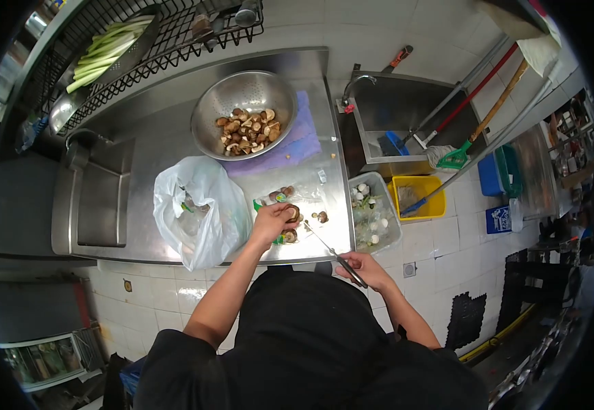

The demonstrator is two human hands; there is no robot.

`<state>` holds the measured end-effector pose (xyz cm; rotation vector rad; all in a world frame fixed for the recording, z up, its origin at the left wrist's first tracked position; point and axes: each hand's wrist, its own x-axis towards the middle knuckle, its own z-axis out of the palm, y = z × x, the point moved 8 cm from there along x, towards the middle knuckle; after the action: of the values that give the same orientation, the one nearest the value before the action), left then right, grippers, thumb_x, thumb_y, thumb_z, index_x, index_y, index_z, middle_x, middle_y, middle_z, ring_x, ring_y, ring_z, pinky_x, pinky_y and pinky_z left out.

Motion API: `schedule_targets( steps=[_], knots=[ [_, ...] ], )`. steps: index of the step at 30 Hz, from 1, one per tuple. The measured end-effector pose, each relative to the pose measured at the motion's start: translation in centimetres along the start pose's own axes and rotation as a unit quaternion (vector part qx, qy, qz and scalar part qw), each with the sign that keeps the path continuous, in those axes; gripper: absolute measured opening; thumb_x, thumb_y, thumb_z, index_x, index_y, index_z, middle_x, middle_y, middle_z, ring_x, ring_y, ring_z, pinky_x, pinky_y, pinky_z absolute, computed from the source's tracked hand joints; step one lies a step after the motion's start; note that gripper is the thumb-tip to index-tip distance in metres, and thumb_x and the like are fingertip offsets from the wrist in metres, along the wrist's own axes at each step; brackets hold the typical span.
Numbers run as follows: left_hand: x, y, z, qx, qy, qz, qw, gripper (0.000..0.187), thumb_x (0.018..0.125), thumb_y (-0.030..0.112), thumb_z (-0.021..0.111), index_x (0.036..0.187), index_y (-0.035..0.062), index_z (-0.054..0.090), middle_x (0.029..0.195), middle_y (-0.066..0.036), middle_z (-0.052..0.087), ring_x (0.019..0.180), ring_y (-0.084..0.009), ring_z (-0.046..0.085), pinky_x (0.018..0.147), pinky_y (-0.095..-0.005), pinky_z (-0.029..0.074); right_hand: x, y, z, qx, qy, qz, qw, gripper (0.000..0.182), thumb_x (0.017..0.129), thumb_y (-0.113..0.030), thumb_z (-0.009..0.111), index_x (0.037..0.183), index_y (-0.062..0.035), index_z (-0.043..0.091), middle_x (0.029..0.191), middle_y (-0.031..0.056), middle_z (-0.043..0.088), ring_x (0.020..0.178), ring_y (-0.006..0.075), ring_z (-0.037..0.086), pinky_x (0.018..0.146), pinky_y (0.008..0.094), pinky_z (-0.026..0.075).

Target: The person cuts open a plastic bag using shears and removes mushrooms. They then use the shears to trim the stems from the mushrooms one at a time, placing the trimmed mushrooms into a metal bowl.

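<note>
My left hand (272,225) is closed on a brown mushroom (291,213) above the steel counter (167,130). In my right hand (365,269) is a knife (336,255), its blade pointing up and left toward that mushroom, apart from it as far as I can see. Under and beside my left hand lies a clear plastic pack (311,195) with green print and a few mushrooms. One small mushroom piece (321,216) rests to the right of it. Farther back, a perforated metal colander (205,116) holds many cut brown mushrooms (249,130).
A white plastic bag (205,236) stands left of my hand. The colander sits on a purple cloth (307,140). Right of the counter are a plastic bin (394,229) with scraps, a yellow tub (437,210) and a sink (372,102) with mop handles. Green stalks (109,51) lie on a wire rack.
</note>
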<state>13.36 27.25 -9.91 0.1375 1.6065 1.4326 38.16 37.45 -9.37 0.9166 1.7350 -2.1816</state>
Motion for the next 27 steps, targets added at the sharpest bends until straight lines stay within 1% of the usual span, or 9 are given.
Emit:
schedule_targets(
  steps=[5,7,12,14,15,16,19,24,27],
  knots=[
    [-0.6,1.0,0.2,-0.06,-0.018,0.024,0.998,0.032,0.097,-0.001,0.055,0.127,-0.0116,0.056,0.112,-0.016,0.066,0.095,-0.0223,0.07,0.082,-0.0283,0.061,2.0,2.0,0.4,0.073,-0.033,0.099,0.992,0.046,0.089,-0.041,0.076,0.108,0.0001,0.065,0.068,0.0019,0.061,0.049,0.0082,0.055,0.038,0.0228,0.038],
    [-0.7,1.3,0.0,-0.041,-0.019,0.038,0.998,0.037,0.095,-0.003,0.057,0.13,-0.0107,0.05,0.11,-0.016,0.065,0.094,-0.0227,0.07,0.083,-0.0288,0.061,1.5,0.0,1.4,0.215,-0.065,0.082,0.971,0.044,0.088,-0.043,0.075,0.099,-0.0015,0.064,0.064,0.0021,0.059,0.045,0.0083,0.054,0.036,0.0223,0.037],
    [-0.8,2.2,-1.5,-0.068,0.038,0.055,0.995,0.03,0.093,-0.002,0.062,0.12,-0.007,0.05,0.1,-0.014,0.066,0.085,-0.0236,0.071,0.076,-0.0294,0.06,1.4,-0.3,0.1,0.082,-0.069,0.094,0.99,0.044,0.09,-0.039,0.075,0.107,-0.0002,0.064,0.066,0.0015,0.059,0.047,0.0078,0.054,0.038,0.023,0.038],
    [-0.8,2.5,-1.8,-0.08,0.045,0.062,0.994,0.026,0.093,-0.001,0.063,0.115,-0.0055,0.05,0.099,-0.015,0.066,0.083,-0.0237,0.071,0.075,-0.0295,0.06,1.4,-3.0,1.0,0.111,-0.075,-0.031,0.991,0.045,0.091,-0.037,0.074,0.115,-0.0014,0.062,0.073,0.0016,0.06,0.053,0.0067,0.055,0.043,0.0227,0.041],
    [-1.1,3.4,-1.6,-0.098,0.046,0.075,0.991,0.024,0.092,-0.001,0.064,0.112,-0.0053,0.051,0.098,-0.014,0.066,0.08,-0.0214,0.071,0.073,-0.0279,0.059,1.2,-4.5,1.7,0.101,-0.067,-0.015,0.993,0.044,0.091,-0.031,0.075,0.12,-0.0021,0.059,0.079,-0.0009,0.059,0.063,0.0042,0.054,0.054,0.0208,0.043],
    [-1.2,4.3,-1.5,-0.116,0.046,0.09,0.988,0.021,0.092,-0.002,0.064,0.109,-0.005,0.052,0.097,-0.014,0.066,0.077,-0.019,0.071,0.071,-0.0264,0.059,2.1,-5.3,2.4,0.098,-0.068,-0.016,0.993,0.044,0.091,-0.031,0.075,0.12,-0.0021,0.059,0.079,-0.0009,0.059,0.063,0.0042,0.054,0.054,0.0208,0.043],
    [-0.5,7.2,-1.6,-0.093,0.044,0.124,0.987,0.02,0.091,-0.001,0.065,0.107,-0.005,0.053,0.093,-0.013,0.067,0.076,-0.0181,0.07,0.07,-0.0272,0.058,5.0,-9.6,4.2,-0.027,-0.028,-0.112,0.993,0.042,0.09,-0.019,0.077,0.122,0.0001,0.056,0.081,-0.006,0.054,0.074,0.002,0.049,0.066,0.0193,0.041],
    [2.0,14.2,-4.9,-0.069,0.072,0.226,0.969,0.017,0.092,0.003,0.066,0.104,-0.0046,0.055,0.09,-0.013,0.069,0.075,-0.0172,0.07,0.068,-0.0279,0.058,11.5,-15.0,5.9,-0.065,0.009,-0.23,0.971,0.038,0.088,-0.02,0.079,0.115,0.0016,0.063,0.075,-0.0068,0.057,0.065,0.0009,0.048,0.059,0.0184,0.039],
    [3.5,18.4,-7.3,-0.101,0.064,0.229,0.966,0.02,0.093,0.005,0.067,0.107,-0.0053,0.056,0.092,-0.014,0.07,0.074,-0.0183,0.07,0.068,-0.0287,0.059,13.0,-19.6,6.2,-0.03,-0.004,-0.181,0.983,0.044,0.083,-0.026,0.083,0.114,0.0011,0.066,0.065,-0.0026,0.06,0.051,0.0034,0.052,0.043,0.0212,0.04]
  ],
)
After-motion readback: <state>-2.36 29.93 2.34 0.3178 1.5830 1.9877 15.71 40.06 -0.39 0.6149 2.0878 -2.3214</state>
